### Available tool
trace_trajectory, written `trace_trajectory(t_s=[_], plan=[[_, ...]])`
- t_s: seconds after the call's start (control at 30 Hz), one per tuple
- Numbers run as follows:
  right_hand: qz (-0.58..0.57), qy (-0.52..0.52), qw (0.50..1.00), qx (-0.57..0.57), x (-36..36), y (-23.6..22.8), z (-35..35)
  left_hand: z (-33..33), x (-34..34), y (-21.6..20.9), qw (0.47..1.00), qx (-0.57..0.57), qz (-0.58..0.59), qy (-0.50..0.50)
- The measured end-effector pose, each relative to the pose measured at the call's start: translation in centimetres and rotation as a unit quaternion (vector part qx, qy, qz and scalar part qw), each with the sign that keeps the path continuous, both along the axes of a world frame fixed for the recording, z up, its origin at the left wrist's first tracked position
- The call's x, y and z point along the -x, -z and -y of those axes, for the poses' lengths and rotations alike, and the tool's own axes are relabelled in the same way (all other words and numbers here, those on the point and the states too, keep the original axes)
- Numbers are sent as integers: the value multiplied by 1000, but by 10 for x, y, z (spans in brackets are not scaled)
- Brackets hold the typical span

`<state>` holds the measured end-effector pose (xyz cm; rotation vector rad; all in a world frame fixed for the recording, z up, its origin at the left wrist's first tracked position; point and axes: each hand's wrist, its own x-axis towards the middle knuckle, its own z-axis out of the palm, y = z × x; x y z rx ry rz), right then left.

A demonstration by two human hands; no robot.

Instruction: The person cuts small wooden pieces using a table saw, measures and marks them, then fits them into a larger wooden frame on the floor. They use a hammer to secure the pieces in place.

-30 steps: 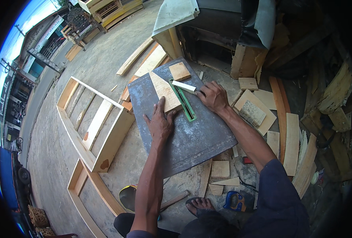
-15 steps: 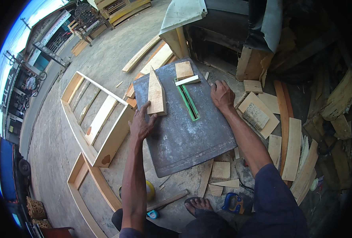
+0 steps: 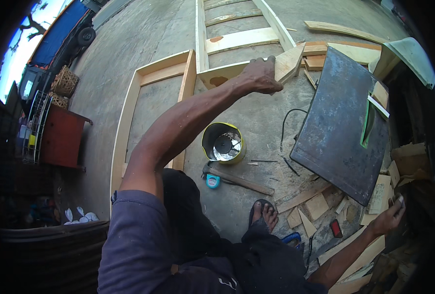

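My left hand (image 3: 261, 76) is closed round a pale wooden block (image 3: 290, 62) with a pointed end. It holds the block off the metal tabletop, in front of a wooden frame. The dark metal tabletop (image 3: 342, 125) has a green-edged slot (image 3: 366, 128). A small wood block (image 3: 380, 94) and a white strip (image 3: 378, 107) lie at the slot's far end. My right hand (image 3: 389, 215) is off the tabletop, low at the right beside scrap boards. Its fingers are apart and loosely bent, and I see nothing held in them.
Two wooden frames, one nearer (image 3: 131, 98) and one farther (image 3: 242, 40), lie on the concrete. Around my feet are a yellow-rimmed can (image 3: 223, 142), a hammer (image 3: 242, 180), a turquoise tape measure (image 3: 212, 181) and wood offcuts (image 3: 317, 206). A black cable (image 3: 283, 130) runs by the tabletop.
My left hand has lifted the pointed block off the tabletop and carried it left. My right hand has left the tabletop's right side and moved nearer. The view has swung left.
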<state>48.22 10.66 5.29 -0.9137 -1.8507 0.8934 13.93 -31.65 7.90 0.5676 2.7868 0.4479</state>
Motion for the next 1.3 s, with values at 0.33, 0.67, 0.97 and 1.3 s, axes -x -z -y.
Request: trace_trajectory(t_s=[0.33,0.67,0.97,1.3], plan=[[118,-226,959,124,-16,-18,231,400,-344,105,530,-557,-68,-636],[235,-560,794,-8,63,-89,361,347,-415,199,339,-649,42,-680],[308,-848,326,-283,133,-19,597,413,-474,183,391,-588,65,-705],[426,-747,403,-312,62,175,744,657,-502,128,852,51,46,-519]])
